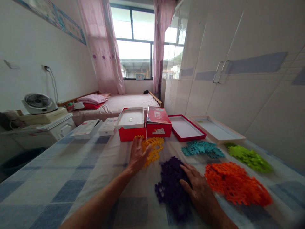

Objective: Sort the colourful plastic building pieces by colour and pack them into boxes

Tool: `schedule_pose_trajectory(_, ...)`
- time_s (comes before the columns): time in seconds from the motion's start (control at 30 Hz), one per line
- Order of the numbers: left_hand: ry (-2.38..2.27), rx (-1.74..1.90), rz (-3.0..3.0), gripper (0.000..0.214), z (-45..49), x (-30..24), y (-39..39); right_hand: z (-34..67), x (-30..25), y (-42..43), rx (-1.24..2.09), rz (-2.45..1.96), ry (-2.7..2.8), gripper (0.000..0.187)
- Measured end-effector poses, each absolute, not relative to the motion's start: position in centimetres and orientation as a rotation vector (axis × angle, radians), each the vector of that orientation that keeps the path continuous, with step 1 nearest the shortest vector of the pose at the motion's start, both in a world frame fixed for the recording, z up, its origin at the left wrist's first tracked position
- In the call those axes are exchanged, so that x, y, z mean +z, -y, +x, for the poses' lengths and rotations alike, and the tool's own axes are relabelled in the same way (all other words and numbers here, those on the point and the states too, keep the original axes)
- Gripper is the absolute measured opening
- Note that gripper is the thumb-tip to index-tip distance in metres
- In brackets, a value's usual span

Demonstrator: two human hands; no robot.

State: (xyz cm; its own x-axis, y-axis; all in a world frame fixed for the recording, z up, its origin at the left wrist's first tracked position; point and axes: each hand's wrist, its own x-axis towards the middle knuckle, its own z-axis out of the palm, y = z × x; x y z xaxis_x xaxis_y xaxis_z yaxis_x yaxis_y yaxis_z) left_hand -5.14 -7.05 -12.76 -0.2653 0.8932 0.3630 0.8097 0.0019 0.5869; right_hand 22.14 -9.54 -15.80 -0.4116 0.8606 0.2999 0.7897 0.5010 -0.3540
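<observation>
Yellow toothed plastic pieces (154, 149) lie in a loose pile in front of the red boxes. My left hand (138, 156) rests at the pile's left side, fingers stretched out and thumb apart. Closer to me is a pile of dark purple toothed pieces (172, 184). Against its right edge lies my right hand (194, 181), open, with the fingertips touching the pieces. Just right of that hand sits an orange pile (235, 181) of similar pieces. Teal pieces (202, 149) and lime green pieces (250, 157) lie farther back on the right.
Along the far edge of the checked cloth (95, 178) stand two white boxes (87, 128), a red box with a white tray (131, 124) on it, and another red box (158, 122). A red-rimmed lid (187, 127) and a cream lid (216, 128) lie right of them.
</observation>
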Motion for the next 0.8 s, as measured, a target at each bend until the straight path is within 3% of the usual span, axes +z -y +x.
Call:
schedule_pose_trajectory(0.13,-1.968,0.623,2.311,0.099,-8.5,-13.1,8.8,22.1,-16.1,9.5,0.209,-1.356,2.311,0.055)
schedule_pose_trajectory(0.2,-1.939,0.518,2.409,0.105,-9.5,-13.4,9.2,22.1,-16.2,9.5,0.201,-1.35,2.304,0.055)
schedule_pose_trajectory(0.5,-2.23,0.732,2.377,0.066,-5.2,-14.0,5.6,22.3,-16.1,9.4,0.147,-1.329,2.307,0.052)
schedule_pose_trajectory(0.7,-2.265,0.772,2.429,0.077,-6.4,-12.5,7.2,22.4,-16.5,9.3,0.108,-1.294,2.292,0.049)
schedule_pose_trajectory(0.8,-2.442,0.706,2.355,0.059,-10.6,-12.4,9.4,22.3,-16.5,9.4,0.104,-1.299,2.292,0.05)
